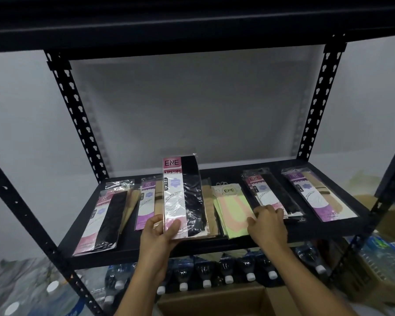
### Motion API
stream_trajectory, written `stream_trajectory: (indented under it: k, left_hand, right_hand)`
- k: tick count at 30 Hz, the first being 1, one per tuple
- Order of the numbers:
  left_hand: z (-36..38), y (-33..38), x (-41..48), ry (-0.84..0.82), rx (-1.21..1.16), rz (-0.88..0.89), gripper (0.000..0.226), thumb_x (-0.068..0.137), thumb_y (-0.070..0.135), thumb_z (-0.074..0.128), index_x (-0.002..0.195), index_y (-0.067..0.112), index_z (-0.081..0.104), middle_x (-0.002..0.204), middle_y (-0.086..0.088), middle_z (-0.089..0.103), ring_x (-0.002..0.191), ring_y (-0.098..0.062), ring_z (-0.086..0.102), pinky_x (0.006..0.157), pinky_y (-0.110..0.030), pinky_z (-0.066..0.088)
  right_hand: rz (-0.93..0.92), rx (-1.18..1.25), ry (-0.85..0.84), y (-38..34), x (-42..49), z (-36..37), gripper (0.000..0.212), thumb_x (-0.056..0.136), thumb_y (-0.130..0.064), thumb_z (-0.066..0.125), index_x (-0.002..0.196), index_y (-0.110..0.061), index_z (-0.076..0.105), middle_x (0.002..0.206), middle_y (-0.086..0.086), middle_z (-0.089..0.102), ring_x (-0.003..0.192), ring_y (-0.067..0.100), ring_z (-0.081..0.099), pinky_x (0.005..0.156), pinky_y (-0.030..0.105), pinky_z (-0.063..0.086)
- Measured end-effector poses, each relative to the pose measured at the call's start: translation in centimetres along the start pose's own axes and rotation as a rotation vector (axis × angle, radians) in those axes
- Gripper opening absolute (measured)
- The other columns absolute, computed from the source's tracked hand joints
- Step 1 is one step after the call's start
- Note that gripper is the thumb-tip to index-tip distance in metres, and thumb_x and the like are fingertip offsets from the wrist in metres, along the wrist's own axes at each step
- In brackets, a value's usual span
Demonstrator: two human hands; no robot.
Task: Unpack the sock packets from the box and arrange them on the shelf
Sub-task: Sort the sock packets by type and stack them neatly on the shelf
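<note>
left hand point(159, 228) curled, gripping sock packet point(184, 192)

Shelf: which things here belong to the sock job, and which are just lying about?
Job: packet in the left hand; pale green packets touched by the right hand; other packets lying on the shelf; cardboard box below.
Lying about: water bottles under the shelf.

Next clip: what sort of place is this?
Probably a stockroom or shop back room: a slotted metal rack against a bare wall, bottled water packed beneath it, and an open cardboard box below.
</note>
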State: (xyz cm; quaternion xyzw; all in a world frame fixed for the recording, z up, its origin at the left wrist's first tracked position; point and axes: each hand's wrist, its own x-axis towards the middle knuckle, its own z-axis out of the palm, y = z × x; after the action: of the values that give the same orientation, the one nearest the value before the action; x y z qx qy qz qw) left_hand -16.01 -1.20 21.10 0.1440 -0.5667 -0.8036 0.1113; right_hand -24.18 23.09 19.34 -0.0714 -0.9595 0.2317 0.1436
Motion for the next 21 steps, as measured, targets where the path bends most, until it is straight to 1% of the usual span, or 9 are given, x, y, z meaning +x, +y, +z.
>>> stream_trajectory:
  k: [4, 6, 8, 10, 12, 14, 16, 19, 21]
  left_hand:
    - [0.3, 0.1, -0.5, -0.004, -0.007, 0.004, 0.037, 0.085, 0.000, 0.068, 0.116, 0.014, 0.052, 0.110, -0.012, 0.070, 0.099, -0.027, 0.070, 0.081, -0.040, 0.056]
    - [0.6, 0.0, -0.8, -0.004, -0.015, 0.003, 0.036, 0.085, -0.001, 0.068, 0.113, 0.015, 0.052, 0.108, -0.011, 0.070, 0.096, -0.025, 0.071, 0.079, -0.039, 0.056]
    - [1.0, -0.1, -1.0, -0.018, -0.014, -0.004, 0.036, 0.085, 0.000, 0.068, 0.113, 0.016, 0.052, 0.109, -0.013, 0.070, 0.096, -0.026, 0.070, 0.081, -0.041, 0.056]
    - [1.6, -0.3, -1.2, -0.025, -0.008, -0.014, 0.037, 0.085, 0.000, 0.068, 0.114, 0.016, 0.051, 0.113, -0.013, 0.067, 0.100, -0.026, 0.068, 0.083, -0.042, 0.056]
    - [2.4, -0.5, -1.3, -0.036, -0.009, -0.026, 0.037, 0.085, 0.001, 0.068, 0.114, 0.015, 0.051, 0.115, -0.011, 0.065, 0.101, -0.025, 0.068, 0.081, -0.040, 0.056]
    - [3.4, -0.6, -1.5, -0.063, -0.026, -0.037, 0.036, 0.085, 0.000, 0.068, 0.114, 0.014, 0.052, 0.114, -0.011, 0.067, 0.097, -0.024, 0.070, 0.078, -0.038, 0.057]
    - [4.8, -0.6, -1.6, -0.091, -0.037, -0.046, 0.037, 0.085, 0.000, 0.069, 0.115, 0.012, 0.052, 0.112, -0.010, 0.069, 0.093, -0.022, 0.072, 0.079, -0.040, 0.058]
    - [7.3, -0.5, -1.7, -0.134, -0.030, -0.046, 0.036, 0.085, 0.001, 0.069, 0.115, 0.011, 0.052, 0.110, -0.008, 0.069, 0.091, -0.022, 0.072, 0.086, -0.050, 0.057]
    - [9.1, -0.4, -1.6, -0.167, -0.029, -0.050, 0.036, 0.085, 0.002, 0.069, 0.115, 0.010, 0.051, 0.109, -0.009, 0.072, 0.093, -0.025, 0.072, 0.083, -0.045, 0.058]
  right_hand:
    - [-0.142, -0.021, 0.032, 0.7, -0.4, 1.0, 0.034, 0.087, -0.027, 0.060, 0.118, -0.014, 0.064, 0.117, 0.004, 0.062, 0.110, 0.024, 0.043, 0.090, 0.034, 0.041]
    - [-0.192, 0.030, 0.009, 1.0, -1.0, 1.6, 0.032, 0.088, -0.028, 0.058, 0.118, -0.016, 0.064, 0.117, 0.002, 0.059, 0.112, 0.021, 0.043, 0.093, 0.036, 0.038]
    - [-0.224, 0.085, -0.006, 1.4, -1.5, 2.3, 0.031, 0.091, -0.030, 0.054, 0.118, -0.019, 0.063, 0.117, 0.000, 0.055, 0.113, 0.018, 0.042, 0.093, 0.038, 0.035]
    - [-0.241, 0.124, 0.013, 1.9, -1.9, 2.7, 0.030, 0.093, -0.033, 0.052, 0.118, -0.020, 0.062, 0.118, -0.002, 0.052, 0.113, 0.017, 0.041, 0.092, 0.036, 0.033]
    - [-0.255, 0.128, 0.031, 2.0, -2.1, 2.8, 0.031, 0.094, -0.034, 0.050, 0.119, -0.021, 0.062, 0.118, -0.002, 0.052, 0.112, 0.016, 0.041, 0.092, 0.035, 0.031]
    - [-0.256, 0.132, 0.038, 2.0, -2.2, 2.8, 0.031, 0.094, -0.034, 0.049, 0.120, -0.021, 0.062, 0.118, -0.003, 0.052, 0.112, 0.015, 0.041, 0.091, 0.033, 0.031]
    - [-0.255, 0.142, 0.033, 2.0, -2.3, 2.7, 0.032, 0.095, -0.035, 0.048, 0.121, -0.022, 0.060, 0.119, -0.004, 0.051, 0.112, 0.014, 0.040, 0.092, 0.032, 0.030]
    - [-0.270, 0.142, 0.005, 2.0, -2.5, 2.5, 0.034, 0.095, -0.034, 0.047, 0.125, -0.023, 0.057, 0.125, -0.006, 0.048, 0.116, 0.012, 0.036, 0.098, 0.031, 0.030]
    - [-0.261, 0.140, -0.005, 2.0, -2.8, 2.3, 0.034, 0.094, -0.036, 0.048, 0.122, -0.021, 0.059, 0.131, -0.005, 0.045, 0.121, 0.013, 0.034, 0.104, 0.032, 0.032]
